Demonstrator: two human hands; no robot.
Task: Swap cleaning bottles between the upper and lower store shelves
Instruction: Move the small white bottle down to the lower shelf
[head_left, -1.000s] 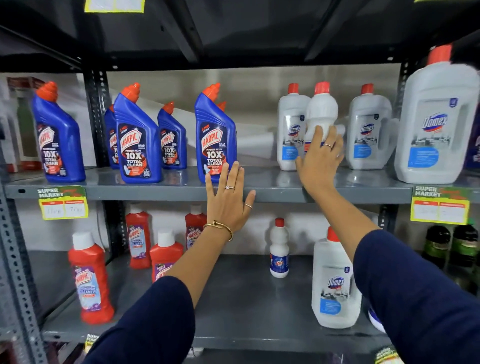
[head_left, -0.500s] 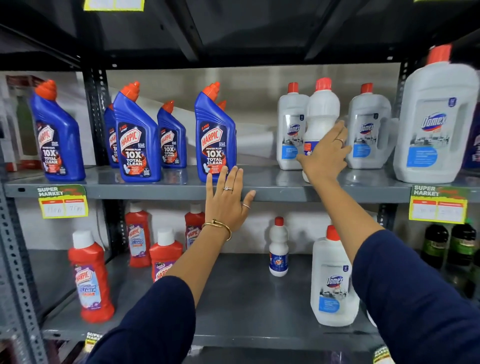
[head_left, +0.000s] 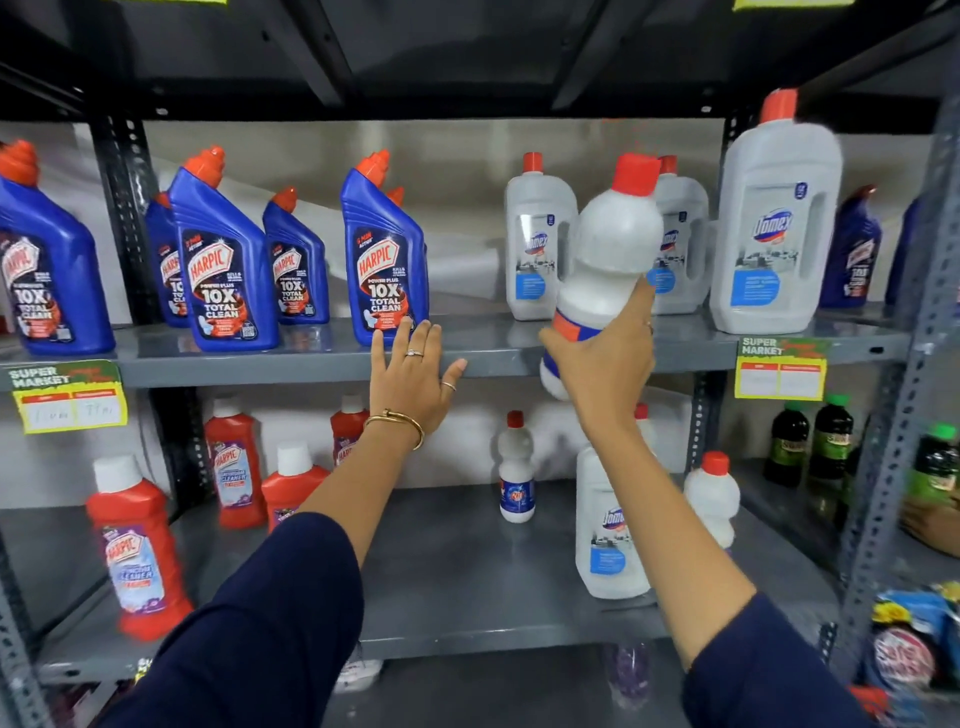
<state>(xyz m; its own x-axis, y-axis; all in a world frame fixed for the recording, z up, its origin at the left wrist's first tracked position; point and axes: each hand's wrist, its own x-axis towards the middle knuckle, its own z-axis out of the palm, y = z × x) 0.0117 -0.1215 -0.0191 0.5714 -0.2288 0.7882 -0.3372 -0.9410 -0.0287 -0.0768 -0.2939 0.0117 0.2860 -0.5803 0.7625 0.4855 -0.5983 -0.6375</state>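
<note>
My right hand (head_left: 608, 364) grips a white bottle with a red cap (head_left: 608, 249), tilted and held in front of the upper shelf (head_left: 311, 358), off its surface. My left hand (head_left: 410, 379) rests flat and open against the upper shelf's front edge, just below a blue Harpic bottle (head_left: 384, 254). White Domex bottles (head_left: 537, 239) stand behind the held bottle. On the lower shelf (head_left: 457, 571) stand a small white bottle (head_left: 515, 467), a Domex bottle (head_left: 605, 530) and another white bottle (head_left: 711, 493).
More blue Harpic bottles (head_left: 223, 260) line the upper shelf's left. A large Domex jug (head_left: 776, 223) stands at its right. Red Harpic bottles (head_left: 137, 545) occupy the lower left. Dark green-capped bottles (head_left: 831, 441) sit lower right. A metal upright (head_left: 904, 364) borders the right.
My right hand has closed on the white red-capped bottle and lifted it off the upper shelf, pulling it forward and tilting it. My left hand stays on the shelf edge.
</note>
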